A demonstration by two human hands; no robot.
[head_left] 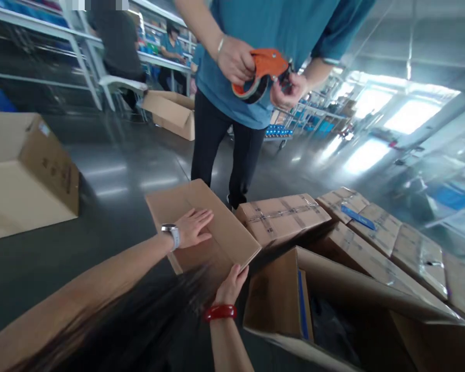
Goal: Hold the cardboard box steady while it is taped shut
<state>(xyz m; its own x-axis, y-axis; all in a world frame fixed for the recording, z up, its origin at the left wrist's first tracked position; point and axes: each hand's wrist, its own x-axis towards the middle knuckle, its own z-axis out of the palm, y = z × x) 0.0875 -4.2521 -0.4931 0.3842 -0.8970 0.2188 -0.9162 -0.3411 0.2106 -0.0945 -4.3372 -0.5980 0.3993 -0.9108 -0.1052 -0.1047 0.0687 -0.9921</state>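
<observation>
A plain brown cardboard box [225,227] lies in front of me, its folded top towards me. My left hand [194,227], with a watch at the wrist, rests flat on it, fingers stretched out. At the box's near right corner, my right hand [232,284] grips the edge with thumb and fingers; a red bangle sits on that wrist. Dark hair covers the box's near part. Across from me stands a person in a blue shirt [240,103], whose two hands hold an orange tape dispenser [269,63].
A taped carton [282,217] lies beyond the box, and several more taped cartons [383,232] stretch right, one bearing a blue strip [358,217]. An open carton [273,299] stands beside my right hand. Another open carton [31,191] is at left. Workbenches line the back.
</observation>
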